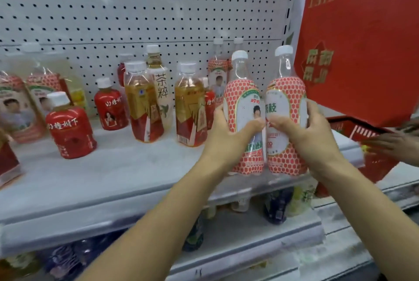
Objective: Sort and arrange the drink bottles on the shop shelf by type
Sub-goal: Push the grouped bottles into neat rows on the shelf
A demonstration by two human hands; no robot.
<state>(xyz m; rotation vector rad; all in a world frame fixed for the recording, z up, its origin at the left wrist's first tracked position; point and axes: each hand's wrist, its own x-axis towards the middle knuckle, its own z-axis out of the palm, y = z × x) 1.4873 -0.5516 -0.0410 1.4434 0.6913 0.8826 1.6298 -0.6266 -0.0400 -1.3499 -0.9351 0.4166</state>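
- Our left hand (229, 132) gripped one dotted bottle (243, 90), and our right hand (305, 132) gripped a second dotted bottle (286, 92).
- The two were upright and touching, at the right front of the shelf (113, 172). We could not tell whether they rested on it.
- We judged the step to be gathering this type, since the rear dotted bottles (218, 72) stood just behind.
- The left dotted bottles (43, 90) stood well apart, with red short bottles (70, 129) and amber tea bottles (190, 106) between.
- The next move called for setting both before the rear ones without knocking the amber bottle beside our left hand.
- A red box (362, 31) crowded the right side.
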